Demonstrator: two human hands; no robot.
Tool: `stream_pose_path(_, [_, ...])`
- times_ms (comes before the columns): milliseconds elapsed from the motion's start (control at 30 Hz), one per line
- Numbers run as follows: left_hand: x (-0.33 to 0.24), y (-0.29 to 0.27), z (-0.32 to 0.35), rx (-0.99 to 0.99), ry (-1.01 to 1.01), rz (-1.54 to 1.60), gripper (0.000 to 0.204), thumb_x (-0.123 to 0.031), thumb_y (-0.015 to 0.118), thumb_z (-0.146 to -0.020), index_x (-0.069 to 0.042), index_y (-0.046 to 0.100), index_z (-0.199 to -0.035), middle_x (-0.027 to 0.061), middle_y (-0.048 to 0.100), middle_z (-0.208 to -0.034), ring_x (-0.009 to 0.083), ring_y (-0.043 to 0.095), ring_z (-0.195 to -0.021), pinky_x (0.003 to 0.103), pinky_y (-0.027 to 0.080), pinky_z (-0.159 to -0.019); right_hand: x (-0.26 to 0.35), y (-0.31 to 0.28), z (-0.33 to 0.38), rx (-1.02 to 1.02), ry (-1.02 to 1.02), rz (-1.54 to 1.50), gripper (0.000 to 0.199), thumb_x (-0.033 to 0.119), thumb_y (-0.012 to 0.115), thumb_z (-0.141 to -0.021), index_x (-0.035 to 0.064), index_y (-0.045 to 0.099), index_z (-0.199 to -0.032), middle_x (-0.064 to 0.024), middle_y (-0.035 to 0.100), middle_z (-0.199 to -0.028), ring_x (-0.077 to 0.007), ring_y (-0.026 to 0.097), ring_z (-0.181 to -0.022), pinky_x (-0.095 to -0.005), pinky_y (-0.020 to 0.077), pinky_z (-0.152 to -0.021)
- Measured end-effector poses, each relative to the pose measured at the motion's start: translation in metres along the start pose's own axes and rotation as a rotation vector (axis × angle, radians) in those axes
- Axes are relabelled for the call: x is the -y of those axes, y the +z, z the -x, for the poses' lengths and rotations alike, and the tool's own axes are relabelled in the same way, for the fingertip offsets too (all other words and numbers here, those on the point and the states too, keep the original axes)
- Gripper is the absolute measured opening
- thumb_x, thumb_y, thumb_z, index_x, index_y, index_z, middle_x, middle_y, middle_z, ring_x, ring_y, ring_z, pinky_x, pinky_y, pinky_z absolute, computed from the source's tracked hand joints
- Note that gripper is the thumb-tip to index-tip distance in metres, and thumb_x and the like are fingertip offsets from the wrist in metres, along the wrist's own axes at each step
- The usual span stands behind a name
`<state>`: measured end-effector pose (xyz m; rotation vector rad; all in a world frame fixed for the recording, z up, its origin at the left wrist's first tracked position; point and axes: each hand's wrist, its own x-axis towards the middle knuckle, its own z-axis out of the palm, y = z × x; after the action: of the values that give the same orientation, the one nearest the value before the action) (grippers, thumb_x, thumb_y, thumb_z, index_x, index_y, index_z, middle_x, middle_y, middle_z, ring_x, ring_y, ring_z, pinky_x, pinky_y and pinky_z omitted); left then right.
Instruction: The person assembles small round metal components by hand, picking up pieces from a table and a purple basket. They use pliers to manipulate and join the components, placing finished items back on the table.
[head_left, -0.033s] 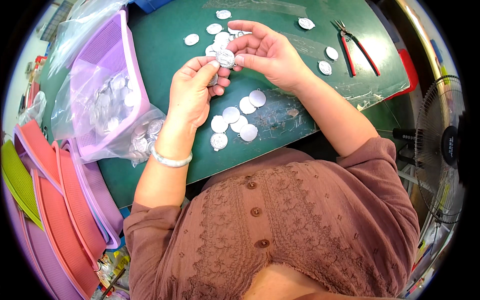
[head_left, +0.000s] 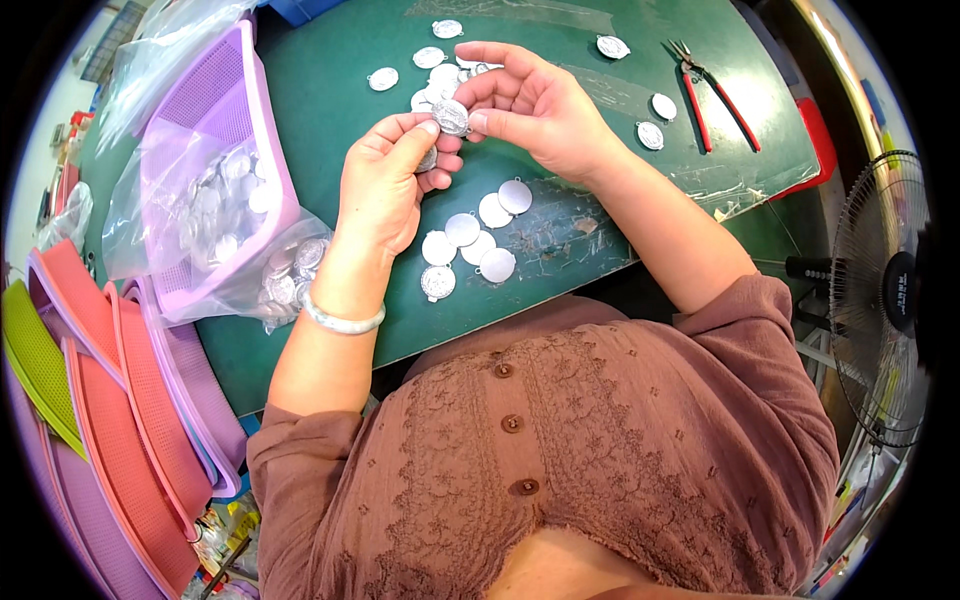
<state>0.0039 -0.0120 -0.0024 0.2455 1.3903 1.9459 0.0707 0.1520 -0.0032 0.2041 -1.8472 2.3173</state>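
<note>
My left hand (head_left: 385, 175) is closed, its thumb pressing a round silver medallion (head_left: 451, 117) with a raised design against the fingers. A second medallion (head_left: 428, 160) shows partly among its lower fingers. At the held medallion's right edge, the thumb and curled fingers of my right hand (head_left: 535, 108) pinch its rim. Behind the hands lies a heap of medallions (head_left: 443, 76), partly covered by my right fingers. Nearer me, several more lie loosely grouped, some with a plain side up, such as the blank-faced medallion (head_left: 463, 230).
Red-handled pliers (head_left: 705, 95) lie at the right of the green table (head_left: 330, 60), near a few stray medallions (head_left: 650, 135). On the left stands a purple basket (head_left: 270, 130) with a clear bag of medallions (head_left: 215, 200). More baskets (head_left: 130, 400) are stacked below; a fan (head_left: 880, 290) stands right.
</note>
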Motion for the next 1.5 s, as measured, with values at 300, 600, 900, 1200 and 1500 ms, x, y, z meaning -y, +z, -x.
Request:
stream_pose_path(300, [-0.001,-0.005,-0.003,0.120,-0.049,0.170,0.027,-0.017,0.040,-0.090,0.004,0.054,-0.100,0.0146,0.060,-0.091,0.0199,0.059,-0.076,0.028,0.049,-0.067,-0.010,-0.005,-0.001,-0.085,-0.158,0.422,0.038,-0.004,0.049,-0.082,0.0011,0.046,-0.119,-0.0089,0.058,-0.099,-0.0150,0.055,-0.093,-0.0277,0.0440,-0.083])
stream_pose_path(600, [-0.002,-0.003,-0.003,0.101,-0.052,0.168,0.022,-0.015,0.046,-0.088,0.002,0.055,-0.099,0.0125,0.061,-0.088,0.0165,0.059,-0.072,0.024,0.048,-0.063,-0.010,-0.005,-0.001,-0.037,-0.345,1.133,0.044,-0.005,0.054,-0.072,0.0055,0.051,-0.115,-0.0115,0.056,-0.102,-0.0280,0.049,-0.099,-0.0349,0.0422,-0.083])
stream_pose_path(900, [-0.003,-0.005,-0.002,-0.021,-0.015,0.031,0.009,-0.010,0.058,-0.082,-0.003,0.054,-0.087,0.0088,0.062,-0.078,0.0125,0.058,-0.063,0.019,0.044,-0.051,-0.010,-0.013,-0.008,-0.122,-0.312,1.122,0.042,0.001,0.060,-0.072,0.0072,0.052,-0.112,-0.0083,0.059,-0.097,-0.0261,0.050,-0.096,-0.0346,0.0433,-0.080])
stream_pose_path(1200, [-0.005,-0.003,-0.001,-0.031,-0.012,-0.032,0.021,-0.004,0.050,-0.081,0.001,0.051,-0.102,0.0117,0.061,-0.086,0.0146,0.059,-0.068,0.020,0.045,-0.053,-0.012,-0.012,-0.021,-0.102,-0.324,1.314,0.042,0.006,0.062,-0.071,0.0084,0.052,-0.112,-0.0051,0.060,-0.090,-0.0253,0.052,-0.090,-0.0346,0.0439,-0.077])
stream_pose_path(1500, [-0.005,-0.003,0.000,-0.047,-0.049,0.001,0.017,-0.002,0.048,-0.081,-0.001,0.053,-0.097,0.0099,0.061,-0.083,0.0149,0.059,-0.068,0.022,0.047,-0.055,-0.008,-0.017,-0.014,-0.078,-0.373,1.259,0.041,0.000,0.058,-0.072,0.0085,0.052,-0.111,-0.0064,0.059,-0.085,-0.0254,0.052,-0.089,-0.0344,0.0442,-0.076])
